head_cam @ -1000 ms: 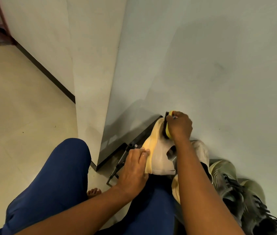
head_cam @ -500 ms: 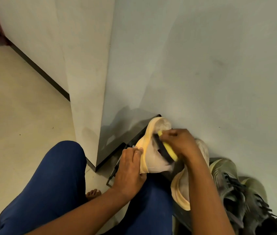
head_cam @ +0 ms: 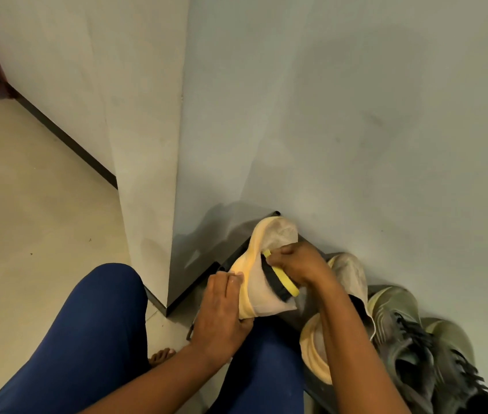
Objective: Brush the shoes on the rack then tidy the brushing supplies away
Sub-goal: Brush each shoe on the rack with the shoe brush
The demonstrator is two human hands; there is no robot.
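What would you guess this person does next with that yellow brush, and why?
Probably another stroke along the shoe's side. The right hand holds the yellow brush against the cream shoe, which the left hand steadies, and its toe looks grubby.

Left hand curled, gripping — right hand clenched, fingers pinching; both forearms extended forward.

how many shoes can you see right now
4: a cream shoe held in both hands, its mate behind the right arm, two laced olive shoes at right. Others may be hidden.
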